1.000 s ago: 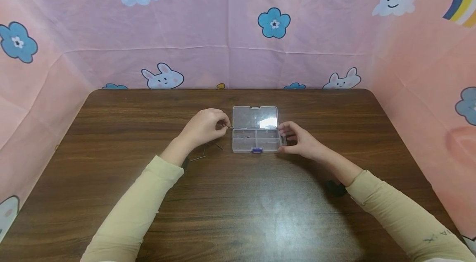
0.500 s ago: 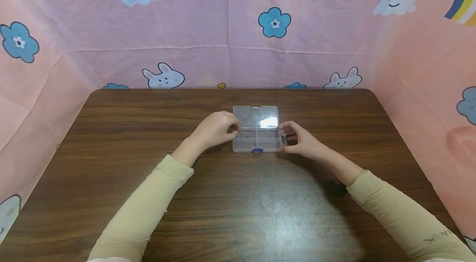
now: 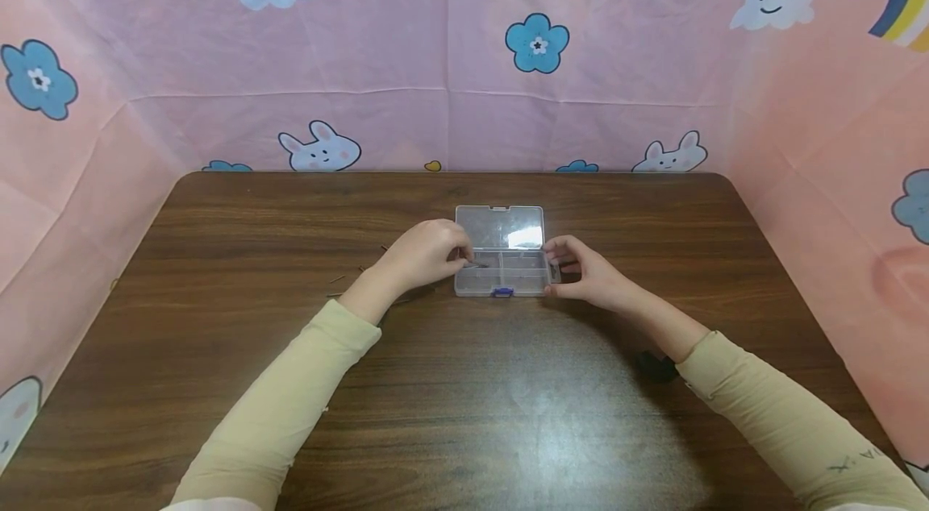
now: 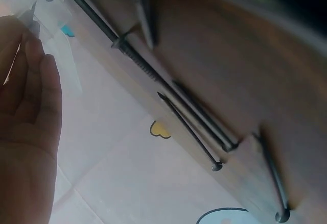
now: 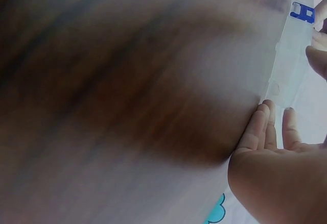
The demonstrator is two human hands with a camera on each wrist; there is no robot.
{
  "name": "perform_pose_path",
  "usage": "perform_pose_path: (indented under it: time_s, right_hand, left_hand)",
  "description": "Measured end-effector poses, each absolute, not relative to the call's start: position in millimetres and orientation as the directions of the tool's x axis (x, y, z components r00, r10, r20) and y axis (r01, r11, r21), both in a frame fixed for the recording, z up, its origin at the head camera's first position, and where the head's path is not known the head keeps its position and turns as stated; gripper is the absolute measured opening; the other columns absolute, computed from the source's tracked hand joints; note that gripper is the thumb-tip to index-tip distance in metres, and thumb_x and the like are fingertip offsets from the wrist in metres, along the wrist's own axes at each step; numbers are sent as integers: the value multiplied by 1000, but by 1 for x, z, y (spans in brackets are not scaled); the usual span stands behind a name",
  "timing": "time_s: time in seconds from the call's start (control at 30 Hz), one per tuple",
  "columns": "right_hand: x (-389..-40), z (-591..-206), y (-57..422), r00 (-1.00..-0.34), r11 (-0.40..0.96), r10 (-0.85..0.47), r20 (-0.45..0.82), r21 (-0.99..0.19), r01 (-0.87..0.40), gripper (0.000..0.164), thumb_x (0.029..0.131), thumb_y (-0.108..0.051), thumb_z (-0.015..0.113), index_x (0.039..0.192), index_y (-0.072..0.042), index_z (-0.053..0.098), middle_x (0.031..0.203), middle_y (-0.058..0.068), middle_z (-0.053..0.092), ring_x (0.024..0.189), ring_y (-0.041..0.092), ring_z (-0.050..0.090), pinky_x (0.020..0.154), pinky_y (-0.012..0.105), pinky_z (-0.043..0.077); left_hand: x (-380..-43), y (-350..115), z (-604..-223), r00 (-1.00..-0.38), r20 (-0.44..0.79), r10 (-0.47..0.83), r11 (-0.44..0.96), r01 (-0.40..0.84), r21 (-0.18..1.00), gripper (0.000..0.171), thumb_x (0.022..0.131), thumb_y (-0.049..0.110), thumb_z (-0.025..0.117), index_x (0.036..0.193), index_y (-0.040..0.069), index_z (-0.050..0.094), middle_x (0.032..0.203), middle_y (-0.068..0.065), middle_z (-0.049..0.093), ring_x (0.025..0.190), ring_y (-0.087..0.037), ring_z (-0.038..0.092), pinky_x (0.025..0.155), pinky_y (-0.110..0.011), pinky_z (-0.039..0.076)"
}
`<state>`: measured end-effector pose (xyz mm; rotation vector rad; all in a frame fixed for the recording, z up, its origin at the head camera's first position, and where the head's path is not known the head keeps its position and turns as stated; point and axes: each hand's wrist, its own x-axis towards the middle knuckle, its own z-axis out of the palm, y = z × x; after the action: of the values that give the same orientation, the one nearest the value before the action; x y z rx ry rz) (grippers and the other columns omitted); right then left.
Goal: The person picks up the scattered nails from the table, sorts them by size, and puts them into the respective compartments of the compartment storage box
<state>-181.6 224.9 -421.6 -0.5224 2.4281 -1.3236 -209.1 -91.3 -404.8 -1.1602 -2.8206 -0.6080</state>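
One nail (image 3: 479,263) is pinched in the left hand (image 3: 430,253), over the open clear box (image 3: 526,283), seemingly at back left; right hand (image 3: 586,277) grips the box's right end. Looks like the placing step; next calls for loosening the left pinch.

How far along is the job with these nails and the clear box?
Looks done: the clear box stands open, its lid folded back. In hand: the left hand pinches what looks like a nail at the box's left side, while the right hand holds the right end. Probably left: several loose nails lying on the table.
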Motion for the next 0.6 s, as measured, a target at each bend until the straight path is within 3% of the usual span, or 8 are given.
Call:
perform_pose_path:
  time_s: [0.3,0.6]
  right_hand:
    - [-182,-422,223,-878,498,-468,-99,-850,-170,61,89,-2,77,142,6,47,138,29,54,132,45,53,119,64,41]
    - [-181,-422,224,-879,508,-466,-98,-843,-175,61,90,-2,78,142,5,47,138,28,54,132,45,53,120,64,41]
  left_hand:
    - [-211,-94,-405,-716,176,676,644,689,332,7,94,5,78,96,11,82,97,-2,79,88,-15,69,86,-33,62]
    - [-211,-105,-401,-724,200,660,655,686,317,5,95,10,80,99,12,81,102,-1,79,99,-18,72,94,-36,61]
